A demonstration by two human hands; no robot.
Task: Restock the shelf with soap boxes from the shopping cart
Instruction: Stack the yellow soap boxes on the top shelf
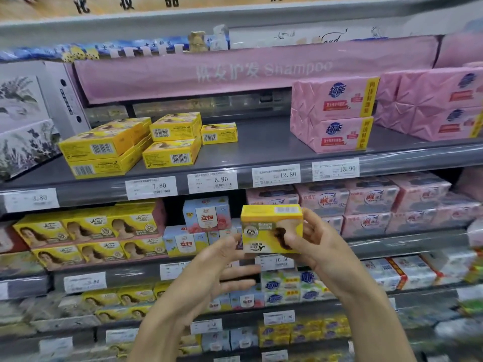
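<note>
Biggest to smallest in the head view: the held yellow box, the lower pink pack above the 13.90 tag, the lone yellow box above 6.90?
1-2. lower pink pack and held yellow box: look alike; the held one is nearer the camera, so unranked.
3. lone yellow box.

Soap box [271, 228] in right hand [322, 246] before shelf [261, 145]

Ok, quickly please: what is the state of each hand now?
Left hand: open, holding nothing.
Right hand: grips the yellow soap box.
</note>
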